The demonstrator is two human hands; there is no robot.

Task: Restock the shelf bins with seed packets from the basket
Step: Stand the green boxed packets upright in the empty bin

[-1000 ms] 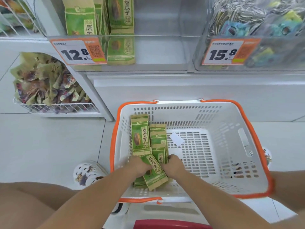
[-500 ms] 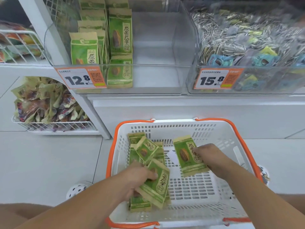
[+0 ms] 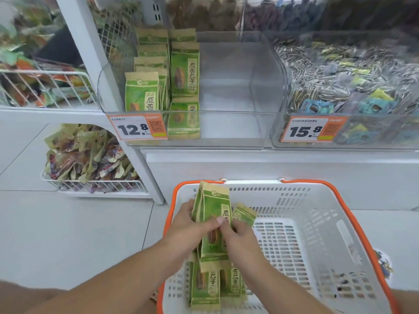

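A white basket [image 3: 317, 200] with an orange rim stands on the floor below the shelf. Over its left side my left hand [image 3: 188, 225] grips a stack of green seed packets [image 3: 213, 211] held upright. My right hand [image 3: 240, 234] holds the same stack from the right and pinches another packet [image 3: 243, 215] against it. More green packets [image 3: 213, 286] lie in the basket's near left corner. Above, a clear shelf bin [image 3: 238, 123] with a 12.8 price tag [image 3: 136, 128] holds matching packets [image 3: 184, 69] on its left side.
Right of it a second clear bin [image 3: 351, 87] tagged 15.8 is full of striped and blue packets. A wire basket [image 3: 95, 184] of mixed snack bags sits low on the left. A white shelf post [image 3: 90, 53] rises at the left. Pale floor tiles [image 3: 74, 234] lie left of the basket.
My hands were apart, each with packets; now they have come together and hold the packets as one upright stack over the basket's left side. The view has tilted up toward the shelf.
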